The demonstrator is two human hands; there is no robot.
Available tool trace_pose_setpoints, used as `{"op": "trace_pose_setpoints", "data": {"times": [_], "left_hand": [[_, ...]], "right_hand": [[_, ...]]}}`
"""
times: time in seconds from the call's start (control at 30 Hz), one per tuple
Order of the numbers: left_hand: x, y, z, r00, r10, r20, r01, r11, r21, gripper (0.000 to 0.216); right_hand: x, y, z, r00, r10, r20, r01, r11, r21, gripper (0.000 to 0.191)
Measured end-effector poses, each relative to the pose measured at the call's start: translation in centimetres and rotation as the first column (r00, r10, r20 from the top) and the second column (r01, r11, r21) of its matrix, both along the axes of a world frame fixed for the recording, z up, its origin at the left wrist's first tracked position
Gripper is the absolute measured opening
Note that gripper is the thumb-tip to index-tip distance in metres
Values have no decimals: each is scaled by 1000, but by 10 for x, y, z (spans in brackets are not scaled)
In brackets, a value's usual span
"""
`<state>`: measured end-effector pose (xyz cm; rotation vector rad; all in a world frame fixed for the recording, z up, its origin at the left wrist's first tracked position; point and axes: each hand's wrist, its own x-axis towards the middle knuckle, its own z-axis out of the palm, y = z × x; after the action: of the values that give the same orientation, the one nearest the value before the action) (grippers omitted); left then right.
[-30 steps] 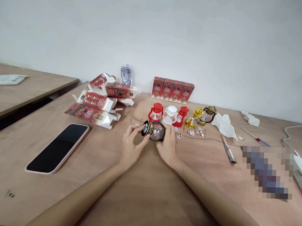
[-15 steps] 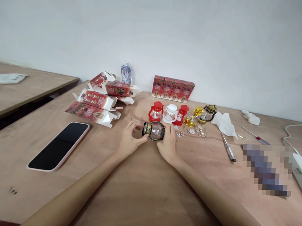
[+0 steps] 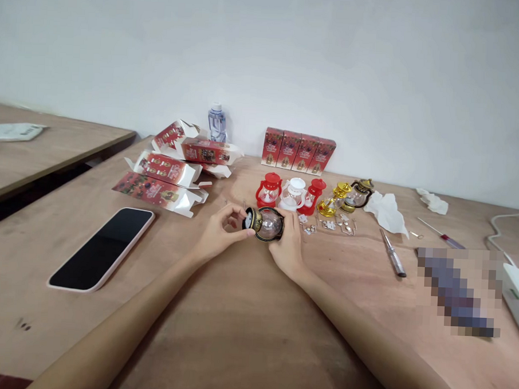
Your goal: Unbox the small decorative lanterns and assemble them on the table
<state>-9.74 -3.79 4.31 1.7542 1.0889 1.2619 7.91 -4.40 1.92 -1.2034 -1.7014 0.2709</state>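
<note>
Since half a second ago, the bronze-coloured lantern has turned slightly, bringing its pale-faced end into view, and the left hand has slid back a little. Wooden table spreads below everything; to the left sit opened red cartons, then a black-screened phone. Nearer the middle, the right hand wraps the lantern's far end, while the left curves loosely, thumb touching the pale-faced end; whether it grips, I cannot tell. Between them the lantern lies sideways. Just beyond stands a white lantern, with a red-handled screwdriver farther right and tiny metal fittings between.
</note>
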Motion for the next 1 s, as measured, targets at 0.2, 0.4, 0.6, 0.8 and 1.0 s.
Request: {"op": "trace_pose_setpoints", "data": {"times": [0.2, 0.4, 0.6, 0.8, 1.0], "left_hand": [[-7, 10, -6, 997, 73, 17, -73, 997, 18, 35], [-23, 30, -19, 919, 377, -117, -361, 923, 136, 27], [-25, 54, -26, 812, 466, -352, -395, 882, 256, 15], [-21, 44, -19, 793, 494, -358, -347, 848, 401, 16], [-5, 13, -2, 908, 359, -216, -184, 804, 566, 10]], "right_hand": [[0, 2, 0, 998, 43, -45, -43, 999, 2, 55], [2, 8, -7, 991, 62, -121, -69, 996, -55, 52], [1, 11, -8, 974, 69, -218, -94, 990, -108, 44], [2, 13, -10, 957, 115, -265, -147, 984, -105, 44], [4, 15, -16, 957, 171, -234, -195, 977, -82, 52]]}}
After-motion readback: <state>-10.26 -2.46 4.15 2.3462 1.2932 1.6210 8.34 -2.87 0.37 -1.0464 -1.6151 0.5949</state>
